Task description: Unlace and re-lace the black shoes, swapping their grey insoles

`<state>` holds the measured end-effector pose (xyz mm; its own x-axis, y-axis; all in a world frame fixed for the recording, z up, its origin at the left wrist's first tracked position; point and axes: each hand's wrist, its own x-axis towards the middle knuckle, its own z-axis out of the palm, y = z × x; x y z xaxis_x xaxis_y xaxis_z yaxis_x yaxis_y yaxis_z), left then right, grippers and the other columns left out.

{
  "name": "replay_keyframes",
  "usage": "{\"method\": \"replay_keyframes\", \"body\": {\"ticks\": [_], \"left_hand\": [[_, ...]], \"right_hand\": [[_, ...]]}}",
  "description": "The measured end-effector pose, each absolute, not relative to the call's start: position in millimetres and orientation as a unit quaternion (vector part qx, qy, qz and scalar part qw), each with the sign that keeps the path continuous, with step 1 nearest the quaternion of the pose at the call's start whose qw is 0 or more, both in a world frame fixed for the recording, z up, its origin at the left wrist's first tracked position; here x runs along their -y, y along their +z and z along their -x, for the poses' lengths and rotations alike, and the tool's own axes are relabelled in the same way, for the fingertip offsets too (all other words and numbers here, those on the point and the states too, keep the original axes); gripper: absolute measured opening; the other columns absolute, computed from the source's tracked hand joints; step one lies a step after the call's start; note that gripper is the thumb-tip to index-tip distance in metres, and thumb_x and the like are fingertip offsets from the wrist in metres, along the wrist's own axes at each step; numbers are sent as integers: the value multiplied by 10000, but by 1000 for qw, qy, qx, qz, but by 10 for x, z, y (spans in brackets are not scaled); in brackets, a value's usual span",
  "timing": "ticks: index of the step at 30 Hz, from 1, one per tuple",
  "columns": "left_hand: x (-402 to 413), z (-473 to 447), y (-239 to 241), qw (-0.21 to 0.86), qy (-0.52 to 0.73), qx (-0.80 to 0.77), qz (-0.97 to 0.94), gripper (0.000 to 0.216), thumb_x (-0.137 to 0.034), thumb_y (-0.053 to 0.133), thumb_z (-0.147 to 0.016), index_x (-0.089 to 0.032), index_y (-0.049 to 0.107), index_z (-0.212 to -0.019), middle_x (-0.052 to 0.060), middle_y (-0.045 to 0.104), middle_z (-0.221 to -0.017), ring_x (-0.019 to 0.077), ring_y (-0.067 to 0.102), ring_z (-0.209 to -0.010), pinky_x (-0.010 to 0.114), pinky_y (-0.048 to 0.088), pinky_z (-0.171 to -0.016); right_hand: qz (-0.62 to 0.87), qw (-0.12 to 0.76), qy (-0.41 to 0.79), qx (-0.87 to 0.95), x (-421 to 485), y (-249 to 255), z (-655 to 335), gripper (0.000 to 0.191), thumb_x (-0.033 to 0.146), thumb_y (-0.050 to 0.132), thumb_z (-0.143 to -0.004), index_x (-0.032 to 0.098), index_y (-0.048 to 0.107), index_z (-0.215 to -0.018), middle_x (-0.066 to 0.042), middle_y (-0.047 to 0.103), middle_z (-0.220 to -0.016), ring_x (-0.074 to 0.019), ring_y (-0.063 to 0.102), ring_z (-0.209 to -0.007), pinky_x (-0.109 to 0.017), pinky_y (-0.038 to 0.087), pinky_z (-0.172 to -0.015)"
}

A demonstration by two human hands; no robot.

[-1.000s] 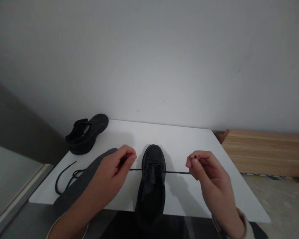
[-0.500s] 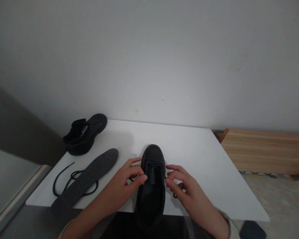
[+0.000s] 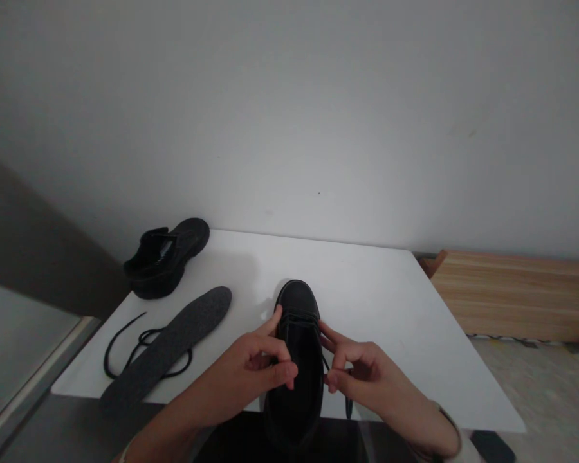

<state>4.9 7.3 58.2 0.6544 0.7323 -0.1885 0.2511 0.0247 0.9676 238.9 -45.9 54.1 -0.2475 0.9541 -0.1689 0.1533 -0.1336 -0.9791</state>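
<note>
A black shoe (image 3: 295,302) stands on the white table (image 3: 386,302), toe pointing away from me, heel over the near edge. My left hand (image 3: 258,363) rests against the shoe's left side, thumb and fingers pinched over the tongue and holding the black lace. My right hand (image 3: 354,370) is at the shoe's right side, fingers pinched on the other lace end (image 3: 348,404), which dangles below the hand.
A second black shoe (image 3: 166,257) sits at the table's far left corner. A grey insole (image 3: 174,344) lies left of my hands on top of a loose black lace (image 3: 120,341). A wooden board (image 3: 516,296) lies to the right, beyond the table.
A second ago my hands held the lace stretched wide on both sides of the shoe. They have since come together over the shoe's tongue, the lace slack between them.
</note>
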Motion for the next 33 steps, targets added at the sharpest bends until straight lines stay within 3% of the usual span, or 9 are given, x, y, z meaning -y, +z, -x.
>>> {"method": "replay_keyframes", "body": {"ticks": [6,12,16,18,21,23,28,30,33], "left_hand": [[-99,-18,568,639,184,-351,-659,279,-426,687,-865,-192,770,-738,79,561,-1463,316,586,-1284,442,478,-1022],[-84,-35,561,616,164,-356,-684,274,-440,656,-888,-207,759,-785,97,577,-1448,314,379,-1461,415,486,-988],[3,-46,608,563,185,-403,-698,240,-399,610,-915,-212,736,-832,100,406,-1575,332,369,-1456,320,539,-800],[59,-29,642,531,214,-425,-701,241,-383,578,-932,-216,716,-826,97,437,-1527,308,471,-1364,240,517,-651],[144,0,687,513,220,-428,-711,243,-359,555,-951,-211,670,-795,85,648,-1104,213,650,-983,187,430,-505],[198,3,709,527,215,-402,-717,224,-324,568,-947,-207,650,-774,41,662,-894,173,655,-815,189,440,-521],[270,-53,742,561,274,-311,-716,89,-240,633,-913,-216,681,-842,55,714,-1132,220,641,-1175,266,501,-932],[256,-77,740,569,254,-289,-727,89,-217,639,-912,-216,688,-838,47,723,-1060,201,671,-1079,271,498,-928],[206,-95,734,568,217,-249,-754,162,-237,629,-926,-197,685,-780,26,689,-869,161,666,-824,248,513,-781]], "right_hand": [[502,356,556,558,483,490,-2387,350,435,709,-849,201,603,-612,-161,491,-1514,-325,450,-1409,-538,434,-1070],[504,336,553,572,478,518,-2365,342,455,675,-871,218,603,-634,-128,549,-1474,-318,475,-1398,-519,463,-1044],[556,324,430,633,491,578,-2330,290,425,625,-909,222,649,-704,-143,673,-1308,-326,473,-1396,-540,429,-1073],[576,340,352,655,516,627,-2316,267,396,586,-932,222,645,-738,-131,684,-1241,-299,571,-1284,-475,467,-1039],[588,324,323,667,583,718,-2282,279,373,522,-972,223,585,-745,-41,681,-850,-188,669,-826,-288,538,-737],[586,293,340,675,643,776,-2237,285,366,508,-986,225,568,-746,18,599,-670,-144,594,-632,-231,482,-579],[522,306,343,719,764,852,-2096,139,239,560,-942,233,605,-810,17,662,-730,-138,622,-652,-212,494,-598],[508,325,322,730,776,862,-2078,117,211,574,-925,233,613,-817,9,670,-746,-140,628,-658,-217,496,-603],[500,353,309,728,754,855,-2106,171,228,554,-952,230,616,-794,9,640,-718,-133,620,-652,-221,485,-597]]}}
